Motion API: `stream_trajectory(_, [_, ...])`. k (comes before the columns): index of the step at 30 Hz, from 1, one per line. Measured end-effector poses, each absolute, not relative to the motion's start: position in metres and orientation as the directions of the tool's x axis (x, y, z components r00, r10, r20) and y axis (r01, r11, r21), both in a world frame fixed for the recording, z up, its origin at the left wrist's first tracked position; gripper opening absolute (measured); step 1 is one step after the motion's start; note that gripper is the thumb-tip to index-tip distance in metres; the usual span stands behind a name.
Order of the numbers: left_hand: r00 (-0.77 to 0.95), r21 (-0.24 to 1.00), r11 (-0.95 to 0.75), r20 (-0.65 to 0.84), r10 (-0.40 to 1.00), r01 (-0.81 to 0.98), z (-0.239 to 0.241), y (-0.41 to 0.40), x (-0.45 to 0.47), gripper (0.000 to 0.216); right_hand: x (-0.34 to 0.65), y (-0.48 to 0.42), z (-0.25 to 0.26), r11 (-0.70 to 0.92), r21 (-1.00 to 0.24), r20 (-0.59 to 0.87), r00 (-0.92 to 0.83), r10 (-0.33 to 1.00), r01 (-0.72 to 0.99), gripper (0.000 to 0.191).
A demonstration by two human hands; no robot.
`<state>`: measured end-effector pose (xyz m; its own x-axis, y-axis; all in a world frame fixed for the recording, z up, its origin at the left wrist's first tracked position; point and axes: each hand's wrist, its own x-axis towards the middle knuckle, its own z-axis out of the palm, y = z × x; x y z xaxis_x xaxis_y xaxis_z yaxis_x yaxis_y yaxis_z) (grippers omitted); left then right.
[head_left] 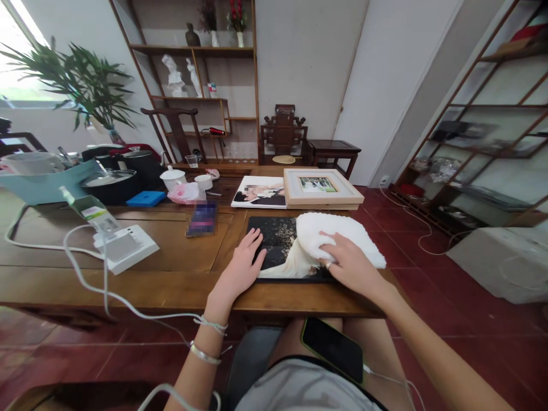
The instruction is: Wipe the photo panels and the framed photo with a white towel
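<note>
A dark photo panel (278, 242), printed with a pale flowing gown, lies flat near the table's front edge. My left hand (243, 264) rests on its left edge with the fingers stretched out, holding nothing. A white fluffy cloth (342, 231) covers the panel's right part and hangs past its right end. My right hand (349, 265) presses on the cloth, its fingers bent into the folds and gripping it. Behind the panel lie a white photo album (261, 192) and a light wooden picture frame (323, 188) with a photo in it.
On the wooden table (184, 291) to the left are a power strip (128, 248) with white cables, a dark phone-like object (202, 218), a blue box (146, 198), a lidded white cup (173, 178) and pots (110, 181). A phone (333, 349) on a charging cable lies on my lap.
</note>
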<state>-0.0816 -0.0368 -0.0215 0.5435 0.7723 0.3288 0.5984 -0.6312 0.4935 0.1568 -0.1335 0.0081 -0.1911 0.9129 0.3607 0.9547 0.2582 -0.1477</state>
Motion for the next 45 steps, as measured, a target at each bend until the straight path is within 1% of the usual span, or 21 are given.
stream_trajectory(4, [0.548,0.491,-0.639,0.336,0.766,0.592,-0.023,-0.036,-0.082,0.046,0.114,-0.154,0.004,0.429,-0.161,0.346,-0.356,0.868,0.889,0.029])
stream_trajectory(7, [0.561,0.483,-0.651,0.339,0.756,0.586,-0.023,-0.034,-0.083,0.045,0.095,-0.161,0.005,0.490,-0.197,0.336,-0.411,0.848,0.849,0.024])
stream_trajectory(11, [0.569,0.463,-0.664,0.346,0.746,0.587,-0.023,-0.033,-0.084,0.044,0.103,-0.170,0.009,0.477,-0.267,0.331,-0.385,0.862,0.838,0.026])
stream_trajectory(13, [0.567,0.461,-0.665,0.352,0.745,0.587,-0.023,-0.033,-0.084,0.044,0.117,-0.180,0.009,0.453,-0.280,0.334,-0.357,0.872,0.846,0.028])
stream_trajectory(19, [0.558,0.468,-0.678,0.388,0.734,0.566,-0.026,-0.033,-0.083,0.043,0.171,-0.199,0.001,0.273,-0.215,0.377,-0.178,0.909,0.938,0.022])
stream_trajectory(22, [0.560,0.472,-0.674,0.379,0.737,0.568,-0.025,-0.033,-0.083,0.043,0.186,-0.189,0.002,0.225,-0.200,0.373,-0.139,0.918,0.954,0.021])
stream_trajectory(25, [0.555,0.473,-0.670,0.378,0.741,0.572,-0.025,-0.034,-0.083,0.044,0.181,-0.169,0.008,0.263,-0.187,0.350,-0.186,0.918,0.946,0.021])
stream_trajectory(29, [0.555,0.471,-0.677,0.389,0.735,0.566,-0.026,-0.033,-0.083,0.042,0.159,-0.136,0.016,0.365,-0.184,0.333,-0.291,0.897,0.913,0.022])
stream_trajectory(32, [0.559,0.459,-0.675,0.381,0.736,0.577,-0.026,-0.032,-0.084,0.042,0.143,-0.107,0.022,0.417,-0.185,0.294,-0.355,0.888,0.890,0.021])
stream_trajectory(35, [0.558,0.458,-0.671,0.375,0.740,0.583,-0.024,-0.033,-0.084,0.043,0.131,-0.079,0.028,0.421,-0.173,0.262,-0.371,0.891,0.890,0.022])
stream_trajectory(38, [0.559,0.463,-0.664,0.362,0.746,0.587,-0.023,-0.033,-0.083,0.045,0.124,-0.062,0.029,0.411,-0.165,0.268,-0.361,0.893,0.896,0.023])
stream_trajectory(42, [0.560,0.462,-0.654,0.341,0.755,0.600,-0.022,-0.034,-0.083,0.046,0.122,-0.072,0.028,0.417,-0.166,0.271,-0.366,0.891,0.893,0.021])
stream_trajectory(45, [0.554,0.474,-0.657,0.357,0.752,0.586,-0.023,-0.034,-0.083,0.044,0.126,-0.102,0.026,0.465,-0.179,0.276,-0.410,0.870,0.867,0.021])
